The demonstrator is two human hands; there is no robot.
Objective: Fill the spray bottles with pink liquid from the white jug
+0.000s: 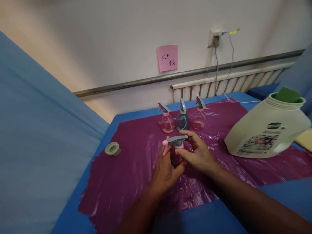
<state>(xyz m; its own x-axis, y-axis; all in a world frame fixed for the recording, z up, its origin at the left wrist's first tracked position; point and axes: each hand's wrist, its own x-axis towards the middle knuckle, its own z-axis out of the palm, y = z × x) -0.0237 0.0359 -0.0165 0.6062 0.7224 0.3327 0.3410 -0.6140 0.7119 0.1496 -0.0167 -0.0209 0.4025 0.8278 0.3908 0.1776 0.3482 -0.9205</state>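
Between my hands stands a spray bottle [176, 141] with a grey and pink trigger head; its body is mostly hidden by my fingers. My left hand [165, 170] wraps round the lower body. My right hand [196, 152] has thumb and fingers closed about the pink collar just under the head. Behind it, three more spray bottles stand in a row: a clear one with a pink collar [167, 123], a teal one [183, 121] and another clear one with a pink collar [199, 120].
A large white jug [263, 130] with a green piece in its mouth stands at the right. A small pale green cap [112, 149] lies at the left on the purple plastic sheet [131, 172]. Blue curtains [36, 130] hang at the left; a wall with a rail [136, 83] lies behind.
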